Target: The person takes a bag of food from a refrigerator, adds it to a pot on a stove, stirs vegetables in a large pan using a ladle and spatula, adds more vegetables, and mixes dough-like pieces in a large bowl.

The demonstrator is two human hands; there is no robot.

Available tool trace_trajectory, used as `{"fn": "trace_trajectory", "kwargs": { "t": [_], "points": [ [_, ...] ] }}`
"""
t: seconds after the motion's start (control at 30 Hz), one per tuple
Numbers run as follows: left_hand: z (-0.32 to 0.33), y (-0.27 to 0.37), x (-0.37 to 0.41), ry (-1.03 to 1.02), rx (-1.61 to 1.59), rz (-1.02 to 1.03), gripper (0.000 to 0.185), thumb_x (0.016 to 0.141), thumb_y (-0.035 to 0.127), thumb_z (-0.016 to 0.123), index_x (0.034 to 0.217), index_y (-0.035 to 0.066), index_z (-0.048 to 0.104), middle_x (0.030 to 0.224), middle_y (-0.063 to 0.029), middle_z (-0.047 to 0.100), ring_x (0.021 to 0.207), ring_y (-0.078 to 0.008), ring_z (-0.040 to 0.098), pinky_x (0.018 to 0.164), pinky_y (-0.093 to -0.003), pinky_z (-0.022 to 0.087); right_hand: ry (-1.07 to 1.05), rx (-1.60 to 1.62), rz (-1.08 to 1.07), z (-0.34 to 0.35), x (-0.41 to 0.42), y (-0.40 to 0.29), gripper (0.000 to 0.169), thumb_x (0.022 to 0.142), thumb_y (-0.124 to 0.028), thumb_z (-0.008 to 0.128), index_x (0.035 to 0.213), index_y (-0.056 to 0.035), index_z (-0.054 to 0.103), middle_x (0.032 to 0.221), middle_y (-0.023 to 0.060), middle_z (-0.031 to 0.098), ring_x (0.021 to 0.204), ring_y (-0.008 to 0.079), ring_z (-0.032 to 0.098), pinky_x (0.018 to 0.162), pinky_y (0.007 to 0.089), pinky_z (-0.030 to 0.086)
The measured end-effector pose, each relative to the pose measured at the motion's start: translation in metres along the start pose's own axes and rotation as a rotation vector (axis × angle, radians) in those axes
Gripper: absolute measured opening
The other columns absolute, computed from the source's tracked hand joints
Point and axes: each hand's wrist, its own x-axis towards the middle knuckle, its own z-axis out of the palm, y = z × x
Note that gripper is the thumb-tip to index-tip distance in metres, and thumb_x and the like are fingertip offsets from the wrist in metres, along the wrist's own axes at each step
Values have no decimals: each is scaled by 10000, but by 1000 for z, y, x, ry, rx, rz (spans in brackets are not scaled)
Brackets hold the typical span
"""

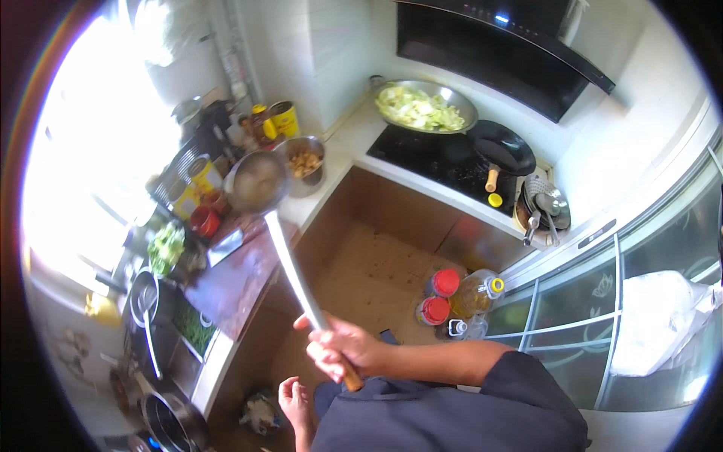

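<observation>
My right hand (350,347) grips the handle of a large metal ladle (291,271) near its wooden end. The ladle reaches away from me to the upper left. Its round bowl (260,181) is held up and blurred, and I cannot tell whether anything is in it. Behind the bowl, on the counter, stands a metal pot (305,161) with brown chunks of food. My left hand (294,401) hangs low beside my dark clothing, its fingers loosely curled. Nothing shows in it, though its palm is partly hidden.
A metal basin (426,107) of chopped cabbage and a black wok (502,148) rest by the black cooktop (421,155). A cleaver (226,247) lies on the cutting board (243,288). Oil jugs (471,294) and red-lidded jars (443,282) stand on the floor near the glass door (570,322).
</observation>
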Motion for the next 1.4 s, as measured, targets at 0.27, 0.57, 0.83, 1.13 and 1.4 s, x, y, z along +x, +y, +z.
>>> {"fn": "trace_trajectory", "kwargs": {
  "t": [0.27, 0.57, 0.83, 1.13, 1.4],
  "points": [
    [147, 55, 156, -264, 87, -271, 53, 1004, 97, 626, 1032, 71, 662, 862, 1, 660, 655, -50, 549, 587, -202, 455, 636, -225, -420, -135, 23, -220, 231, 1057, -231, 541, 1241, -94, 512, 682, -21, 474, 510, 97, 489, 459, 259, 458],
    [350, 79, 396, -602, 104, -229, 70, 976, 92, 648, 966, 35, 608, 837, -24, 628, 688, -91, 576, 617, -238, 476, 1545, -874, -401, -337, 26, -507, 233, 1050, -322, 571, 999, -96, 560, 671, -11, 548, 477, 97, 495, 430, 267, 417],
    [528, 173, 532, -805, 247, 39, 141, 974, 107, 659, 1067, 2, 669, 898, -69, 689, 743, -136, 638, 686, -290, 531, 1720, -1171, -96, -411, 55, -621, 240, 1047, -267, 559, 1096, -32, 557, 703, 13, 532, 442, 119, 480, 361, 296, 375],
    [759, 273, 490, -1154, 281, 843, 225, 914, 109, 664, 1134, 62, 660, 971, -124, 702, 843, -320, 698, 732, -408, 561, 1640, -847, -308, -385, 57, -623, 341, 1044, -277, 592, 1283, -42, 533, 695, 7, 560, 439, 104, 498, 387, 263, 403],
    [868, 264, 450, -1460, 869, 713, 382, 1032, 360, 470, 1052, 45, 685, 912, -167, 728, 844, -341, 714, 747, -484, 546, 1589, -758, -293, -356, 52, -598, 400, 1054, -233, 540, 1396, -30, 491, 670, 7, 548, 464, 99, 510, 423, 251, 412]
  ]
}}
